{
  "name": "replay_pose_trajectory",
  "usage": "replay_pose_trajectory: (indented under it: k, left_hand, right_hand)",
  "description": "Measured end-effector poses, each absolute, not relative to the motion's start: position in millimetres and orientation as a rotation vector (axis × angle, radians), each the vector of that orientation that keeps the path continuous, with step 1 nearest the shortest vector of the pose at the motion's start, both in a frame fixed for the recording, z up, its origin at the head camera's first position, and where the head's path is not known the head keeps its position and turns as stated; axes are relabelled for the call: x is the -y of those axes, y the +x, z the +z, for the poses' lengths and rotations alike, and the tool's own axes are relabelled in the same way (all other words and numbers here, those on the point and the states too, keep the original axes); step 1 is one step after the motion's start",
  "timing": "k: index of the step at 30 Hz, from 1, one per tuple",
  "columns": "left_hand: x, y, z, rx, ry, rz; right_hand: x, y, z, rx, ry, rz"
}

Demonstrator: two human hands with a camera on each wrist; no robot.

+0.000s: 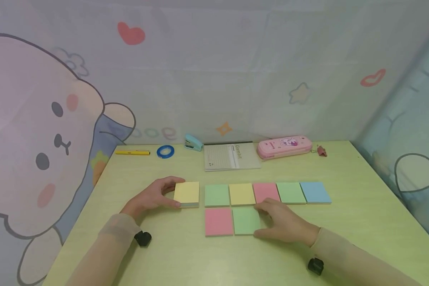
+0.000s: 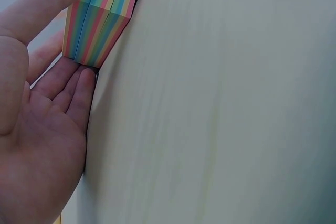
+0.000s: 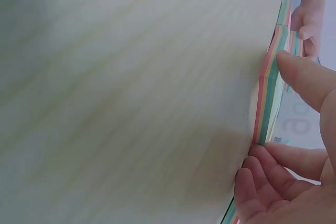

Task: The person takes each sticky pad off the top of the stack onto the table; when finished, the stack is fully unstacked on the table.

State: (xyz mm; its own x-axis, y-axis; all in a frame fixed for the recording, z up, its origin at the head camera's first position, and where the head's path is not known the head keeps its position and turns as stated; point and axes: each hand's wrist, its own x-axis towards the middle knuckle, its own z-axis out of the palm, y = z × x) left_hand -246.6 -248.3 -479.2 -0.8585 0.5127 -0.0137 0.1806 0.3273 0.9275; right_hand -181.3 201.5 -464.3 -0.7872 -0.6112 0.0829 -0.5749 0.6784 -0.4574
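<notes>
My left hand (image 1: 153, 196) grips a thick stack of sticky notes (image 1: 186, 192) with a yellow top, thumb at the near side and fingers at the far side. Striped, multicoloured edges of this stack (image 2: 97, 24) show in the left wrist view. My right hand (image 1: 284, 222) holds a green sticky note pad (image 1: 246, 221) by its right side, the thumb at the near corner and the fingers at the far one. To its left lies a pink pad (image 1: 219, 221). Behind runs a row of green (image 1: 216, 195), yellow (image 1: 241, 194), pink (image 1: 265, 192), green (image 1: 290, 193) and blue (image 1: 315, 192) pads.
Along the table's back edge lie a yellow pen (image 1: 132, 152), a blue tape roll (image 1: 165, 151), a light blue stapler (image 1: 193, 143), a notebook (image 1: 232, 156) and a pink pencil case (image 1: 285, 147) with a charm (image 1: 321, 151). A printed cloth (image 1: 200, 79) hangs behind the table.
</notes>
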Motion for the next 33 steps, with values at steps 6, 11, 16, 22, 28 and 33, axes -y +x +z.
replay_pose_trajectory:
  k: [6, 11, 16, 22, 28, 33]
  left_hand:
    - [248.8, -248.0, -480.2, -2.289, 0.620, 1.542]
    - [249.4, -248.1, -481.1, -2.282, 0.613, 1.555]
    - [249.3, -247.7, -480.7, -2.281, 0.617, 1.554]
    - [248.0, -248.2, -478.3, -2.290, 0.609, 1.558]
    - [246.6, -249.7, -479.3, -2.301, 0.640, 1.534]
    - [248.0, -248.3, -481.3, -2.296, 0.611, 1.541]
  right_hand:
    - [-202.9, -183.4, -467.6, -2.800, -0.993, -0.726]
    - [-203.0, -183.6, -468.2, -2.803, -0.997, -0.734]
    - [-202.3, -182.8, -467.0, -2.807, -0.993, -0.731]
    - [-201.9, -182.6, -464.0, -2.816, -0.993, -0.724]
    - [-196.1, -182.2, -454.2, -2.811, -0.954, -0.794]
    - [-166.7, -188.6, -432.7, -2.768, -0.982, -0.899]
